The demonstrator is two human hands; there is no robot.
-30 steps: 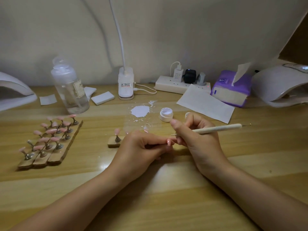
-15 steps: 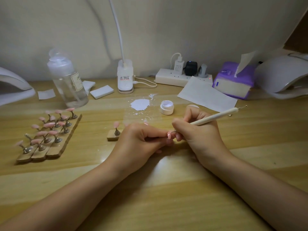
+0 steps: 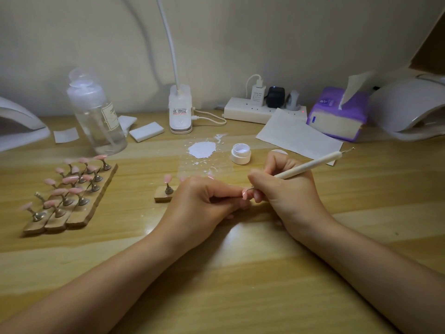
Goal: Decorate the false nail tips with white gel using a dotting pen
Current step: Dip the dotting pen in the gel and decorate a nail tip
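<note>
One pink false nail tip (image 3: 244, 195) sits at the centre of the desk, pinched between the curled fingers of the left hand (image 3: 201, 203). The metal point of one dotting pen (image 3: 310, 168) touches or nearly touches its top edge; which one I cannot tell. The right hand (image 3: 285, 189) pinches the pen low on its cream shaft, fingers curled, and the far end of the pen slants up to the right with a second small metal tip there.

Just left of the left hand, one wooden strip (image 3: 161, 195) carries one pink tip on a metal stand; the rest of this strip is hidden behind the hand. Just beyond the hands stands one small open jar of white gel (image 3: 241, 154), and to its left lies one blob of white gel (image 3: 201, 150) on a clear sheet, with small splatters around it.

Farther left, three wooden strips (image 3: 72, 213) lie side by side, touching, holding about fifteen stands; most bear pink tips, though blur makes the count uncertain.

Along the back of the desk (image 3: 240, 273) are one clear bottle (image 3: 96, 114), one white lamp base (image 3: 180, 109), one power strip (image 3: 252, 112) with three plugs, one sheet of paper (image 3: 298, 136), and one purple tissue pack (image 3: 337, 114). Two white curing lamps (image 3: 409, 104) sit at opposite edges.
</note>
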